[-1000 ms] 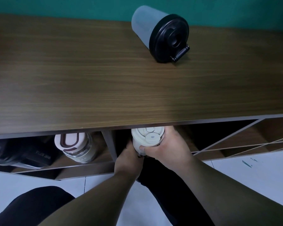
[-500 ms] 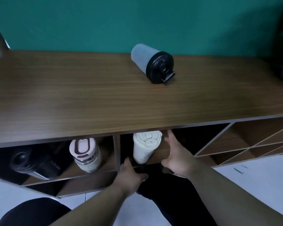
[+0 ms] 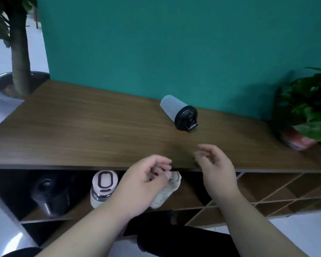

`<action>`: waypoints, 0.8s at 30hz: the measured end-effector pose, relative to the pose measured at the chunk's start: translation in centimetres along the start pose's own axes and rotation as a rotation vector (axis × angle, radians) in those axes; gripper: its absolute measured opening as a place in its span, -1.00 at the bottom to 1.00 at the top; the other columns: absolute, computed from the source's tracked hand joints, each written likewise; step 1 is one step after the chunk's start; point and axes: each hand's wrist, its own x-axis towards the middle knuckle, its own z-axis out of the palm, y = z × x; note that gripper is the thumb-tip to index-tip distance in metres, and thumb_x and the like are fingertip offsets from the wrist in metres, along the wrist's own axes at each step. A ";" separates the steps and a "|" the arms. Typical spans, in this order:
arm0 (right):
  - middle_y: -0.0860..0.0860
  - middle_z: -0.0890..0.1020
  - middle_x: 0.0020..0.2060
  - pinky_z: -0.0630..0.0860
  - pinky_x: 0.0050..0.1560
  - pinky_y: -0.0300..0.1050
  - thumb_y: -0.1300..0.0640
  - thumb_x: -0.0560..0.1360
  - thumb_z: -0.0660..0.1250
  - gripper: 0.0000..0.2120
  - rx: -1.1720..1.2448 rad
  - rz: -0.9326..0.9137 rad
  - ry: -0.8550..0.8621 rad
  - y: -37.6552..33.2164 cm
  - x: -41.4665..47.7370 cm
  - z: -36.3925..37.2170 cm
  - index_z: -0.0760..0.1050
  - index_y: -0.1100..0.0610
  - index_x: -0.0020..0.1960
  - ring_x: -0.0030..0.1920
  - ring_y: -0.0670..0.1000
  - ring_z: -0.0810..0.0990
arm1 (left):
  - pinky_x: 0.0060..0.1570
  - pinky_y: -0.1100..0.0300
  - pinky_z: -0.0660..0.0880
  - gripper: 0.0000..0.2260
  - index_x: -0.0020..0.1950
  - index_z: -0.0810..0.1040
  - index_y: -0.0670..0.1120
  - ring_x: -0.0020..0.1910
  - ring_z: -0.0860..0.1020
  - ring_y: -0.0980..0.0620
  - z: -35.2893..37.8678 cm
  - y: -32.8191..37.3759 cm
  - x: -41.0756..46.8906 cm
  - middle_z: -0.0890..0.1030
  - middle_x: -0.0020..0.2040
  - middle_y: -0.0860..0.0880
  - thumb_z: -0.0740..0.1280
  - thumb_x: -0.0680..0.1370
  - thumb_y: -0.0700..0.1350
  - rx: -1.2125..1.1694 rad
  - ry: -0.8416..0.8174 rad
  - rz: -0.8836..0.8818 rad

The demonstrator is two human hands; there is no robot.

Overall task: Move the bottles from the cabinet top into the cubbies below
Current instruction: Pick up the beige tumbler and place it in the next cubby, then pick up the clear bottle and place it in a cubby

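Grey tumbler with black lid lies on its side on the wooden cabinet top, right of frame centre, well apart from both hands. Left hand and right hand hover at lower centre over the front edge, fingers loosely curled, holding nothing. Cubbies below hold a black bottle, a pink-lidded bottle and a cream bottle, the last partly hidden behind the left hand.
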 end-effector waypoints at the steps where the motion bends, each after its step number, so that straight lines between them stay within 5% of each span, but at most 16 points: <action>1: -0.11 0.68 0.03 0.47 0.02 -0.22 0.13 0.55 0.39 -0.77 -0.011 0.008 -0.004 -1.1 1.1 0.5 0.56 -0.05 0.19 0.05 -0.09 0.65 | -0.06 0.43 0.53 -0.72 -0.04 0.65 0.16 -0.12 0.66 0.10 -0.6 0.5 0.4 0.73 -0.06 -0.03 0.44 0.56 -0.27 0.009 0.059 0.051; 5: 0.00 0.48 0.41 0.33 0.21 -0.04 -0.19 0.47 0.43 -0.21 -0.024 0.171 0.059 -3.6 5.6 2.6 0.20 0.03 0.58 0.38 0.08 0.47 | -0.12 0.45 0.50 -0.79 -0.05 0.63 0.15 -0.13 0.62 0.12 -1.8 1.4 3.0 0.70 -0.09 0.05 0.44 0.57 -0.20 0.081 0.155 0.061; 9: 0.14 0.37 0.53 0.31 0.37 0.11 -0.27 0.41 0.45 0.01 0.020 0.295 0.138 -4.6 9.4 5.2 0.03 0.10 0.64 0.49 0.24 0.36 | -0.18 0.41 0.42 -0.91 0.05 0.62 0.12 -0.19 0.58 0.15 -2.4 0.6 5.4 0.66 -0.05 0.12 0.42 0.57 -0.03 0.203 0.108 -0.022; 18: 0.11 0.41 0.48 0.38 0.35 0.18 -0.21 0.37 0.52 0.02 0.219 0.351 0.228 -5.0 13.4 8.8 0.04 0.03 0.63 0.43 0.24 0.43 | -0.13 0.33 0.49 -0.89 0.09 0.59 0.10 -0.06 0.58 0.16 -2.1 0.3 6.5 0.65 -0.07 0.10 0.41 0.57 -0.01 0.184 0.079 -0.032; 24: 0.03 0.51 0.28 0.42 0.11 0.02 -0.13 0.37 0.51 -0.13 0.222 0.297 0.170 -3.8 12.5 7.6 0.22 0.00 0.57 0.21 0.12 0.52 | -0.16 0.56 0.40 -0.78 0.18 0.51 0.16 -0.02 0.53 0.26 -1.9 -0.3 6.4 0.58 0.05 0.19 0.41 0.56 -0.01 0.237 0.162 0.013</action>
